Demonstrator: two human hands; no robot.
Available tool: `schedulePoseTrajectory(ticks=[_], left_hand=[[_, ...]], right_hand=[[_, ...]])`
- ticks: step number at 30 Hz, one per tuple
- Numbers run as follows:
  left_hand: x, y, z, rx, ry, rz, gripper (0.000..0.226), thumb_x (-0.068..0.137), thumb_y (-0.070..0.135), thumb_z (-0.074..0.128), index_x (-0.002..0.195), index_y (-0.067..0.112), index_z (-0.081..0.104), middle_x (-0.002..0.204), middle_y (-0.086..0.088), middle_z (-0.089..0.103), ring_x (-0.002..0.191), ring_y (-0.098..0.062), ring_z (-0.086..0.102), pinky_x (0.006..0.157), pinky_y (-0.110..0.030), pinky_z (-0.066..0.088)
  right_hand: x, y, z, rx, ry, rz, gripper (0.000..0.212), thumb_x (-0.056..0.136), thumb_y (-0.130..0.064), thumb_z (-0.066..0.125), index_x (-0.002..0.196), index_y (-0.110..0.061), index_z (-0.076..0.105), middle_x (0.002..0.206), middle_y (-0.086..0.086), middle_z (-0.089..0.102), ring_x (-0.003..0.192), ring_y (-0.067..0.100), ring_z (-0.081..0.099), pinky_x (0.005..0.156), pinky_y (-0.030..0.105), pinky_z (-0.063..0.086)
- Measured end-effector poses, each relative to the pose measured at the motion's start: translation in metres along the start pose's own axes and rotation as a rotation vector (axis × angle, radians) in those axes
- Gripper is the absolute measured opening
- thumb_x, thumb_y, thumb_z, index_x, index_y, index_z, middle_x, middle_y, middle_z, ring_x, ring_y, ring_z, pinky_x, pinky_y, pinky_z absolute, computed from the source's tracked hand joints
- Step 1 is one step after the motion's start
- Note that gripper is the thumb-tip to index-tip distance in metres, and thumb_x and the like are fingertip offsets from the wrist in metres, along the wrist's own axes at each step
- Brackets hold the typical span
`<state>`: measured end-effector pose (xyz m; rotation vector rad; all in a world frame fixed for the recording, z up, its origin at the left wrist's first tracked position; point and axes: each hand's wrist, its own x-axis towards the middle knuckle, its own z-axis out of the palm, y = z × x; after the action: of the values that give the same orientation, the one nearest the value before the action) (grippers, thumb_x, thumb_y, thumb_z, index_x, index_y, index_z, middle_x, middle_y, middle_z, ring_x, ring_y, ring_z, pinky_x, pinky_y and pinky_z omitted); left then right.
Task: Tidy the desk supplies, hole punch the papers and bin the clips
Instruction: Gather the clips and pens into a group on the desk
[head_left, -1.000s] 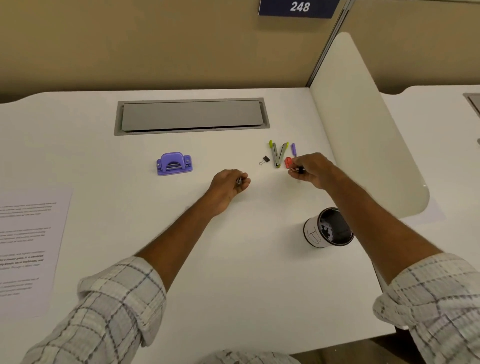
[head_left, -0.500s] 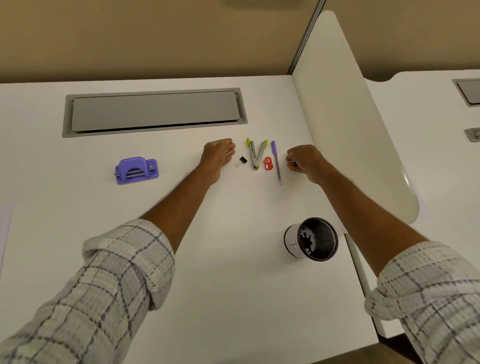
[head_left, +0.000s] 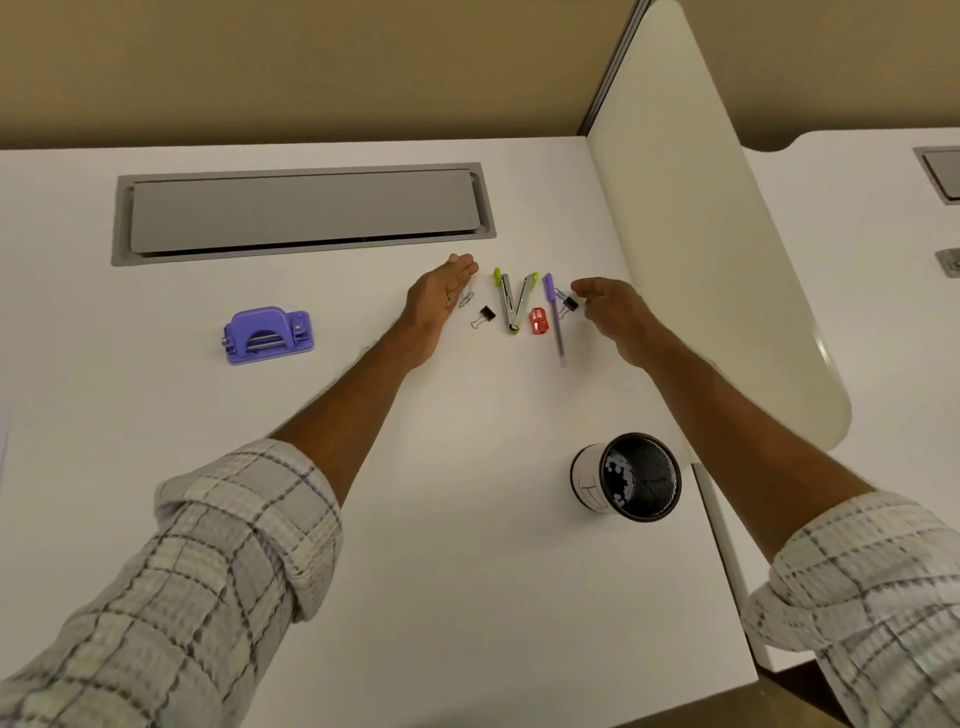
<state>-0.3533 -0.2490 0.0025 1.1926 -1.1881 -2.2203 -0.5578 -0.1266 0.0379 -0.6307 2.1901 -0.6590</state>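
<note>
Hole punch (head_left: 268, 336): purple, upright, well left of the rest.
Stapler (head_left: 514, 301): grey with lime tips, splayed open in a V.
Black binder clip (head_left: 484, 315): just left of the stapler, with paper clips (head_left: 466, 299) beside it.
Small red item (head_left: 540, 320) and purple pen (head_left: 556, 317): right of the stapler.
Second binder clip (head_left: 570, 303): touching the pen.
Mesh cup (head_left: 631, 475): black with a white label, upright, nearer the viewer.

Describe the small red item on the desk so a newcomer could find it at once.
Start at the long grey hatch set into the white desk; a short row of supplies lies before its right end. The small red item lies between the V-shaped stapler and the purple pen, the only red piece there.
</note>
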Motion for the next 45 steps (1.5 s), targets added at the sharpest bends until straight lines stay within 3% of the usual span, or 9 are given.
schedulePoseTrajectory(ticks=[10,12,14,15,19,24,30,36,45], left_hand=[[-0.027,-0.007,-0.017,0.270,-0.007,0.066,0.054,0.115,0.038,0.027,0.160,0.010,0.039,0.166,-0.003,0.041,0.157,-0.015,0.034,0.132,-0.033,0.021],[-0.040,-0.012,-0.023,0.486,0.056,0.168,0.054,0.114,0.039,0.031,0.160,0.012,0.041,0.166,-0.003,0.042,0.157,-0.016,0.034,0.132,-0.033,0.021],[-0.054,-0.018,-0.027,0.721,0.120,0.262,0.056,0.114,0.041,0.032,0.161,0.013,0.038,0.168,-0.005,0.039,0.158,-0.019,0.032,0.130,-0.032,0.020],[-0.060,-0.019,-0.029,0.825,0.142,0.288,0.058,0.113,0.042,0.032,0.163,0.013,0.033,0.170,-0.005,0.034,0.160,-0.019,0.028,0.130,-0.032,0.018],[-0.083,-0.020,-0.034,1.112,0.169,0.341,0.065,0.113,0.044,0.026,0.168,0.012,0.011,0.177,-0.004,0.008,0.165,-0.017,0.005,0.134,-0.034,0.004],[-0.112,-0.014,-0.044,1.291,0.218,0.385,0.065,0.113,0.045,0.025,0.168,0.015,0.005,0.177,-0.004,0.000,0.165,-0.020,-0.002,0.133,-0.037,-0.001],[-0.152,-0.019,-0.059,1.353,0.274,0.360,0.067,0.113,0.045,0.024,0.168,0.015,0.002,0.177,-0.003,-0.003,0.165,-0.021,-0.005,0.132,-0.038,-0.001],[-0.195,-0.038,-0.080,1.356,0.333,0.386,0.067,0.113,0.043,0.027,0.168,0.013,0.005,0.177,-0.005,0.001,0.165,-0.021,-0.001,0.134,-0.038,0.003],[-0.250,-0.060,-0.125,1.367,0.375,0.391,0.065,0.113,0.040,0.028,0.167,0.011,0.006,0.177,-0.008,0.004,0.165,-0.023,0.002,0.133,-0.037,0.001]], right_hand=[[-0.020,-0.011,0.012,-0.018,0.025,-0.068,0.048,0.100,0.000,0.041,0.145,-0.012,0.051,0.154,0.007,0.045,0.142,0.024,0.042,0.118,0.035,0.034],[-0.029,-0.015,0.017,-0.055,0.025,-0.104,0.038,0.103,-0.011,0.043,0.140,-0.013,0.053,0.145,0.008,0.052,0.133,0.025,0.050,0.109,0.033,0.042],[-0.040,-0.020,0.025,-0.113,0.017,-0.129,0.028,0.104,-0.025,0.046,0.128,-0.013,0.055,0.123,0.010,0.061,0.111,0.027,0.056,0.083,0.026,0.047],[-0.045,-0.024,0.031,-0.144,0.005,-0.147,0.035,0.104,-0.032,0.048,0.131,-0.010,0.052,0.123,0.012,0.063,0.109,0.028,0.057,0.080,0.027,0.045],[-0.071,-0.033,0.052,-0.315,0.032,-0.299,0.056,0.104,-0.038,0.050,0.141,0.002,0.041,0.139,0.023,0.051,0.133,0.036,0.046,0.106,0.037,0.037],[-0.103,-0.032,0.073,-0.460,0.117,-0.457,0.066,0.106,-0.039,0.043,0.153,0.004,0.025,0.161,0.023,0.026,0.154,0.037,0.015,0.127,0.044,0.011],[-0.139,-0.029,0.094,-0.495,0.122,-0.515,0.071,0.107,-0.044,0.035,0.159,-0.001,0.013,0.168,0.017,0.011,0.157,0.033,0.003,0.128,0.046,0.010],[-0.171,-0.029,0.117,-0.524,0.158,-0.573,0.069,0.107,-0.046,0.033,0.158,-0.002,0.018,0.166,0.018,0.016,0.156,0.034,0.011,0.126,0.046,0.018],[-0.222,-0.034,0.170,-0.589,0.136,-0.594,0.069,0.108,-0.045,0.029,0.158,-0.001,0.014,0.167,0.018,0.011,0.156,0.034,0.007,0.126,0.046,0.015]])
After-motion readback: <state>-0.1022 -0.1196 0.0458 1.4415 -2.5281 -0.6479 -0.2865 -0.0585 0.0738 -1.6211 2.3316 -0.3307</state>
